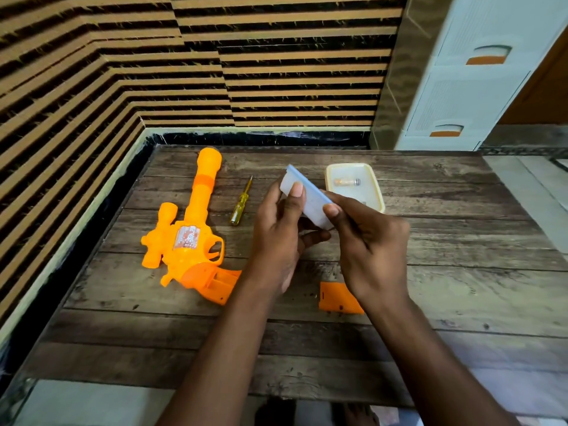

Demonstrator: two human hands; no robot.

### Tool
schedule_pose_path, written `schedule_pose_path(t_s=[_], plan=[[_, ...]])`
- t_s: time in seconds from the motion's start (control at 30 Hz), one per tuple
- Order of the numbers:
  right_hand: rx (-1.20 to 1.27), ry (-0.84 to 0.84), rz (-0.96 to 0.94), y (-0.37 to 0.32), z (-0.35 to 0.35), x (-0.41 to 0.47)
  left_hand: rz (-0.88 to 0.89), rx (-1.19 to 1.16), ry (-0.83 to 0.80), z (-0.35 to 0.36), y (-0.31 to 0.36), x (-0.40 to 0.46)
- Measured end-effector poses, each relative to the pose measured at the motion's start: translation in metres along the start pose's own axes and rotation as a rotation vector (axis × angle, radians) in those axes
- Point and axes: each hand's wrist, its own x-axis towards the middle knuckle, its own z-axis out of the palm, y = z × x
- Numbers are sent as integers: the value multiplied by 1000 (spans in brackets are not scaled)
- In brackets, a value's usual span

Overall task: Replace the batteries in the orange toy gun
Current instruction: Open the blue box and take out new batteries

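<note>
At the centre of the frame both hands hold a pale blue-white pack (309,198) above the table (461,241). The left hand (276,238) grips its lower left side, thumb pressed flat on the face and fingers curled underneath. The right hand (368,241) pinches the pack's lower right end between thumb and fingers. The pack tilts, its upper end pointing toward the upper left; what is inside it cannot be told.

The gun (190,229) lies flat on the left of the table, barrel pointing toward the top of the frame, grip toward the lower centre. The grip's battery bay is open and looks hollow. The orange cover (338,298) lies apart from the gun, at lower centre, partly hidden by the right wrist.

A screwdriver (241,202) with a yellow handle lies just right of the barrel, tip pointing up the frame. In the upper right of the table sits a cream tray (376,192), partly behind the pack, with one battery (347,182) lying in it.

A white drawer unit (479,72) stands at the upper right, beyond the table.
</note>
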Motion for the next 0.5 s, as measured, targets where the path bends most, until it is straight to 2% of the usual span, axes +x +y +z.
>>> schedule_pose_path(t_s=[0.27,0.4,0.5], plan=[[164,20,175,3,-1,1,15,88,16,-3,-4,3],[31,4,28,2,8,-3,-42,-39,69,-5,-9,0],[-47,-115,-121,10,14,-5,-141,-174,173,-5,-8,0]])
